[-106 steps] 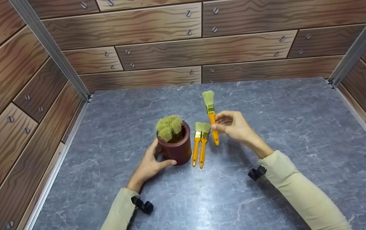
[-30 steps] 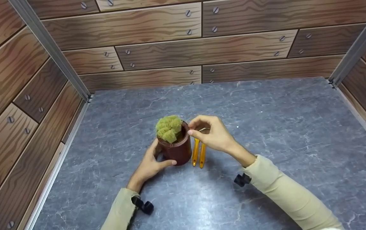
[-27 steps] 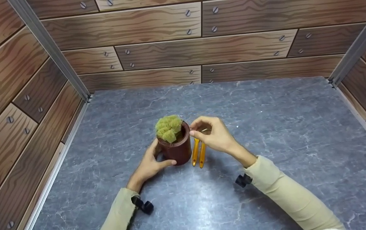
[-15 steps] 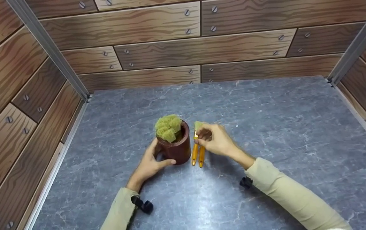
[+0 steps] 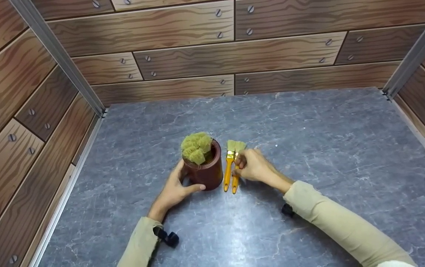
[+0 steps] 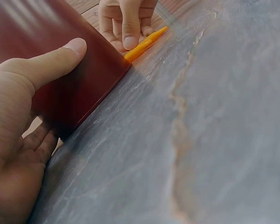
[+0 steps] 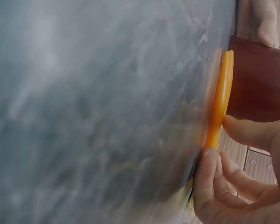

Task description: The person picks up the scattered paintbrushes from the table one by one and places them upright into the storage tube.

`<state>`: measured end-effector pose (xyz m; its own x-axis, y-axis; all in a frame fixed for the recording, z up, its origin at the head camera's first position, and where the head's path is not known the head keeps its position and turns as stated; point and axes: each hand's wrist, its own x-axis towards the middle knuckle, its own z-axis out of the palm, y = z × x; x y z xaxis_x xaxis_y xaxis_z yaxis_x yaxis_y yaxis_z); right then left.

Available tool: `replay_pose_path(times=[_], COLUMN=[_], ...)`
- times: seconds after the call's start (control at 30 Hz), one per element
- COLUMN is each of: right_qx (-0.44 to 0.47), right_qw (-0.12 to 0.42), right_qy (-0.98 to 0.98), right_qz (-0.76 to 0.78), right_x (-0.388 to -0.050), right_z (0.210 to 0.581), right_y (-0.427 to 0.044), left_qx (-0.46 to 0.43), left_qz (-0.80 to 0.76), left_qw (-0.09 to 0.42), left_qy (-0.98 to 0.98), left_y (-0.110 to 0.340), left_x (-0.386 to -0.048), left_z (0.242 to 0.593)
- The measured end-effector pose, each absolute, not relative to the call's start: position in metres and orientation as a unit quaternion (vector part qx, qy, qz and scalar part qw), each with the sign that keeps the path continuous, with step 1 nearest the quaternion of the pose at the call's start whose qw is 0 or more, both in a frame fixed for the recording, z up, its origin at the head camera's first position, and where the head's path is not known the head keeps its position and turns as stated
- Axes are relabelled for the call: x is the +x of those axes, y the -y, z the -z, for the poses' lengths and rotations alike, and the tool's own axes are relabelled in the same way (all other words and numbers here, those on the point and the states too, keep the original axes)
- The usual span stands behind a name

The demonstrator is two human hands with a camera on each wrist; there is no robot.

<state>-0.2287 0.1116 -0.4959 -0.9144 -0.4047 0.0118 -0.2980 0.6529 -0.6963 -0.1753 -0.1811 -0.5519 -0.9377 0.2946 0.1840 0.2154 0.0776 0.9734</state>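
A dark red cylindrical cup (image 5: pixel 208 177) stands upright on the table, with several paintbrushes in it, their pale bristles (image 5: pixel 196 147) upward. My left hand (image 5: pixel 171 192) holds the cup around its left side, thumb across the front. Right of the cup, two paintbrushes lie side by side, bristles pointing away. The nearer one to the cup (image 5: pixel 228 172) is untouched. On the other paintbrush (image 5: pixel 235 185), my right hand (image 5: pixel 256 167) pinches the orange handle between thumb and fingers. In the right wrist view that orange handle (image 7: pixel 221 95) lies against the tabletop.
The grey marbled table (image 5: pixel 327 159) spreads around the hands. Wood-patterned panels (image 5: pixel 183 59) stand behind it and at both sides, joined by grey metal posts (image 5: pixel 64 61) at the corners.
The brush held upright in my right hand earlier is now out of that hand; the cup holds the bunch. My right hand came down to the right-hand lying brush. The left hand stays on the cup.
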Motion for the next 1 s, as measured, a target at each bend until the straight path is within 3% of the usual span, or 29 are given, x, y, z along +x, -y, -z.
replay_pose_path(times=[0.4,1.0], right_qx=[-0.131,-0.046], right_qw=[0.111,0.163], right_qy=[-0.92,-0.871], right_qz=[0.351,0.461], right_x=[-0.234,-0.24], right_z=[0.486,0.496], right_y=[-0.121,-0.133], left_qx=[0.178,0.187], left_qz=[-0.665,-0.663], left_qw=[0.029,0.026], left_qy=[-0.724,-0.724], left_y=[0.181,0.181], left_x=[-0.175,-0.175], left_z=[0.55,0.554])
